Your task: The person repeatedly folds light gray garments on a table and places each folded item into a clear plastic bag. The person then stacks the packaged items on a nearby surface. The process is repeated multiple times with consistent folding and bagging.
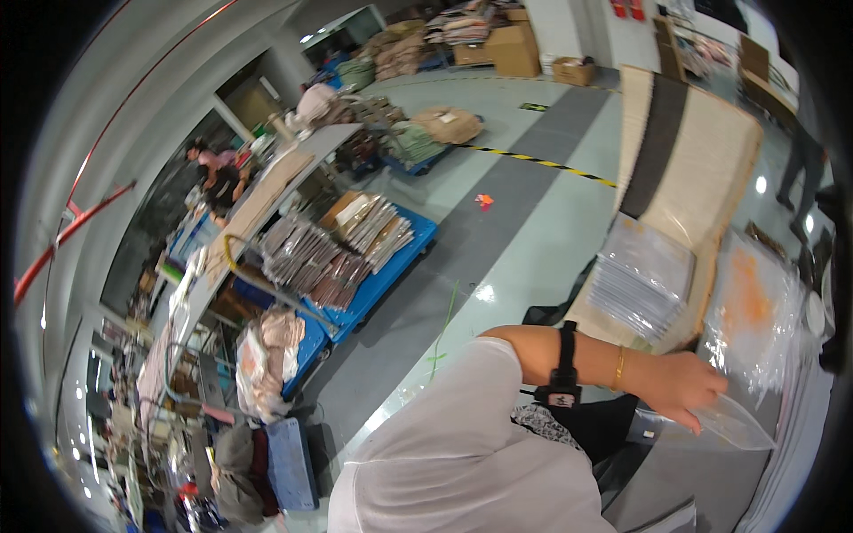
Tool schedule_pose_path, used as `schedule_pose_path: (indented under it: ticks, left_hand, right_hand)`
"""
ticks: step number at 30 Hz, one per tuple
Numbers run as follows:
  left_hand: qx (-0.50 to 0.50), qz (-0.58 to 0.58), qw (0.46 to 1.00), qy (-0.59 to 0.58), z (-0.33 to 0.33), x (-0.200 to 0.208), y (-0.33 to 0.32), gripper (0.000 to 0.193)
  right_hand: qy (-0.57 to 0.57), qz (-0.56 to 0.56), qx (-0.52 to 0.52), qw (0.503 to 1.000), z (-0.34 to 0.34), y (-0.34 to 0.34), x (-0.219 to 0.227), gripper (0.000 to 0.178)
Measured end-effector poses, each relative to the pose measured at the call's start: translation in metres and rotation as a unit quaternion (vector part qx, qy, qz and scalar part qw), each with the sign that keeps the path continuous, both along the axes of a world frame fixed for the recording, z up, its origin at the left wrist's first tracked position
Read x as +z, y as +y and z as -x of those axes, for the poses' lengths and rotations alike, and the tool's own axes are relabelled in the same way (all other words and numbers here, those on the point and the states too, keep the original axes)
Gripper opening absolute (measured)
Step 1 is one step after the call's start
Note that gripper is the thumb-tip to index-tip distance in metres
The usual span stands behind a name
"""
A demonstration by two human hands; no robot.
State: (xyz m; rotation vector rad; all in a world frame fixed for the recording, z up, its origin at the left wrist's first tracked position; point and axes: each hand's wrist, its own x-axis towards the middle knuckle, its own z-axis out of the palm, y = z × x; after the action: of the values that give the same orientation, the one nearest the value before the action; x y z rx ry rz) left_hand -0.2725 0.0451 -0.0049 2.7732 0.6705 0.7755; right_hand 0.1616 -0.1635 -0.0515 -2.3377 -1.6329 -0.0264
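My left hand (677, 386), with a gold bracelet and a black wrist strap on its arm, reaches across to the right. Its fingers are closed on the edge of a clear plastic bag (739, 425), which hangs out to the right over a grey surface (706, 484). Just beyond the hand lies a neat stack of flat, clear-wrapped packages (641, 271) on a cream-covered board (711, 160) with a dark stripe. Beside that stack, clear plastic sheeting (751, 298) shows an orange patch. My right hand is out of view.
Blue flat carts (382, 275) carry piles of wrapped packages (311, 262) at left. A long table (275, 182) runs behind them, with people (222, 182) at its far side. Cardboard boxes (514, 49) stand at the back. Yellow-black tape (542, 164) crosses the floor. Someone's legs (802, 169) show at far right.
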Motion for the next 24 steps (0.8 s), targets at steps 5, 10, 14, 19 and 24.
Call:
schedule_pose_path:
  ticks: [5,10,14,19,24]
  left_hand:
    - [0.178,0.049,0.981,-0.062,0.147,0.048,-0.049,0.044]
    - [0.357,0.079,0.928,-0.068,0.268,0.06,-0.106,0.041]
    - [0.434,0.095,0.895,-0.052,0.312,0.04,-0.124,0.041]
    - [0.451,0.096,0.887,-0.015,0.33,0.0,-0.122,0.041]
    - [0.457,0.106,0.883,0.015,0.336,-0.022,-0.115,0.041]
  right_hand:
    - [-0.112,0.07,0.145,0.981,0.064,0.057,0.042,0.049]
    - [-0.156,0.086,0.229,0.957,0.12,0.089,0.071,0.046]
    - [-0.181,0.163,0.261,0.934,0.122,0.113,0.048,0.044]
    - [-0.063,-0.156,0.51,0.844,0.114,0.154,0.01,0.045]
    - [-0.101,0.113,0.337,0.929,0.128,0.147,0.041,0.044]
